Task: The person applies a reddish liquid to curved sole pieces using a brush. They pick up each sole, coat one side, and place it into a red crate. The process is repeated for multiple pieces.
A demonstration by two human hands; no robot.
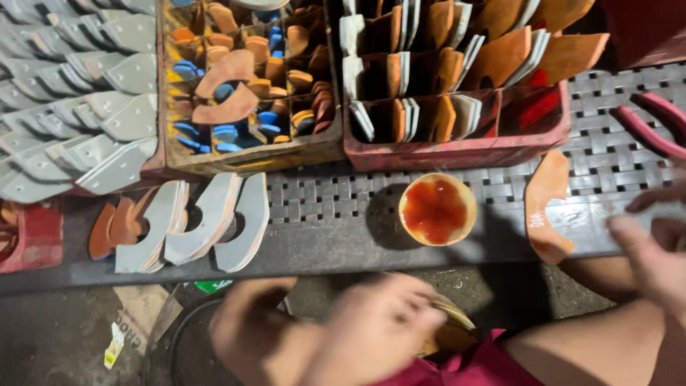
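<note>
**Bench Surface and Hand Positions**

The woven grey bench (336, 204) is carrying crates of curved leather pieces. The left hand (371, 329), blurred, is clenching a tan piece (450, 325) below the bench edge. The right hand (654, 254) is hanging released, fingers spread; beyond its fingertips are lying an orange cut piece (547, 207) and a bowl of red paste (436, 209).

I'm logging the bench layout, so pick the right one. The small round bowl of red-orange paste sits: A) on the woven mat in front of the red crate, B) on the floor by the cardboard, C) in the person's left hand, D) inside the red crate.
A: the bowl rests on the woven mat, just in front of the red crate, apart from the blurred left hand below it.
</note>
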